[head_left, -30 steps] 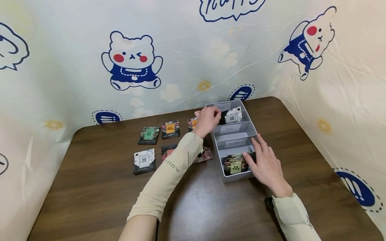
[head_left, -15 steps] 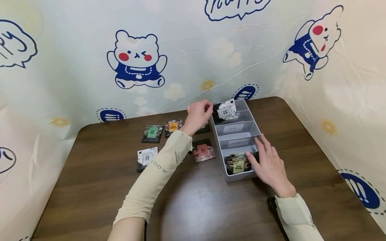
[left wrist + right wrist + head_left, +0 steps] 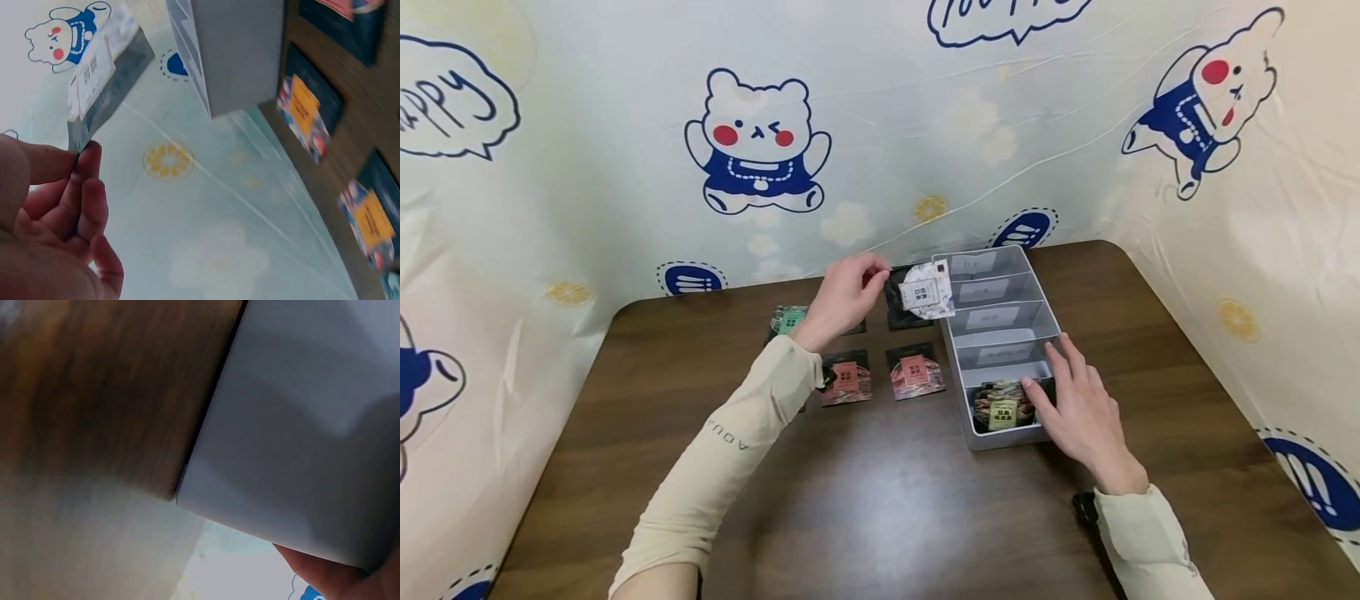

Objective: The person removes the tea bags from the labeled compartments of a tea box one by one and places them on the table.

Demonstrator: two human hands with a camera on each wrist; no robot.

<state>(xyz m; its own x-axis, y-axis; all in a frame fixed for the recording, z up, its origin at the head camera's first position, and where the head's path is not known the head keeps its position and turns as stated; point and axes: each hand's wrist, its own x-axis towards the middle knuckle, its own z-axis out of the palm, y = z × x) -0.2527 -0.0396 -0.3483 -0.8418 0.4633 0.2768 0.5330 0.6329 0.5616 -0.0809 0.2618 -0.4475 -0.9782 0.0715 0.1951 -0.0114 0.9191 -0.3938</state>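
My left hand (image 3: 844, 293) pinches a black-and-white sachet (image 3: 926, 291) by its dark edge, just left of the box's back part. The left wrist view shows the sachet (image 3: 103, 78) tilted up between thumb and fingers. My right hand (image 3: 1086, 417) rests over the right rim of a grey divided box (image 3: 964, 417), its fingers extended and its thumb over the front compartment. A dark sachet with a yellow-green label (image 3: 1002, 408) stands in that front compartment. The compartments behind it hold white label strips (image 3: 992, 318) on their walls.
On the table (image 3: 850, 500), left of the box, lie two red-label sachets (image 3: 916, 371) and a green-label one (image 3: 788, 321), partly covered by my left arm. Orange-label sachets (image 3: 304, 105) show in the left wrist view. A printed curtain (image 3: 887, 167) stands behind the table.
My left hand has drawn the black-and-white sachet leftward, out of the box's rear compartment and past its left rim. My right hand keeps its place on the box; the head view has shifted slightly.
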